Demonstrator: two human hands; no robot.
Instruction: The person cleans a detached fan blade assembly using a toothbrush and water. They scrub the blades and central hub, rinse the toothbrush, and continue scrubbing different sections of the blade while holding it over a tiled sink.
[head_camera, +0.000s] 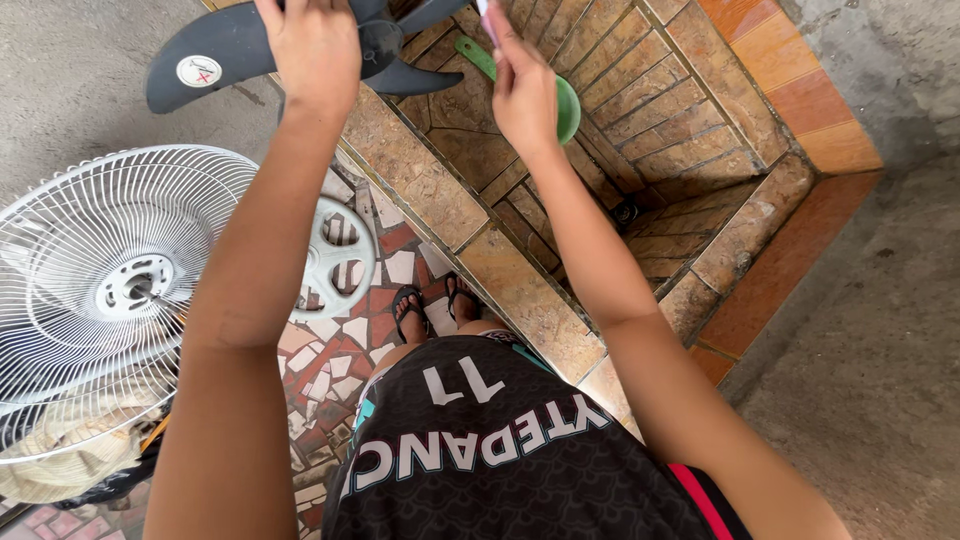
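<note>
Black printed shirt (500, 450) nearest, sandalled feet (435, 305) on mosaic floor, white fan grille (90, 290) lying beside them, left hand (315, 45) clamped on dark fan blade (230, 50) over tiled basin (640, 130), right hand (522, 90) pinching a thin pink-tipped stick (484, 12), green ladle (560, 95) under it.

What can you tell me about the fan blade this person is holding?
The fan blade is a dark grey, plastic-looking propeller with broad curved vanes around a round hub, and a round white sticker on one vane. Detached from the fan, it is held up over a tiled basin. The left hand grips it near the hub; its top is out of frame.
</note>
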